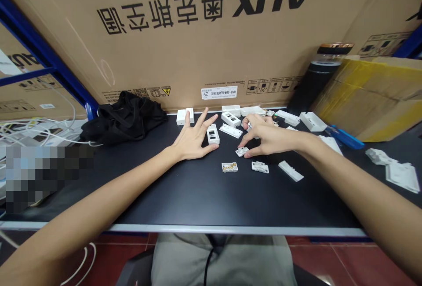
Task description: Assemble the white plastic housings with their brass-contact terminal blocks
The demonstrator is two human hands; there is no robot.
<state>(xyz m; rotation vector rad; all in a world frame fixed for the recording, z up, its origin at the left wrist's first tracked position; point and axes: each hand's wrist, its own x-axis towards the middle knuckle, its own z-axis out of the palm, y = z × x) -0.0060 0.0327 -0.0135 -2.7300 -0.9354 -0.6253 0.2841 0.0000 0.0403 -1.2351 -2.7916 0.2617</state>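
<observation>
My left hand (pixel 194 140) hovers over or rests on the black tabletop with its fingers spread. Its thumb tip is beside a white rectangular plastic housing (pixel 213 135) that has a dark window. My right hand (pixel 265 134) pinches a small white plastic part (pixel 241 151) between thumb and index finger, low over the table. In front of it lie a white part with brass-coloured contacts (pixel 230 167), another small white plastic piece (pixel 260 167) and a narrow white strip (pixel 290 171). A flat white cover (pixel 231 130) and a second windowed housing (pixel 231 119) sit between the hands.
A large cardboard box (pixel 184 57) walls off the back. A black cloth bag (pixel 128 116) is at left, near white cables (pixel 42 132). At right stand a black bottle (pixel 314 79) and a taped carton (pixel 379 97), with a blue tool (pixel 346 137) and white plastic pieces (pixel 402 176).
</observation>
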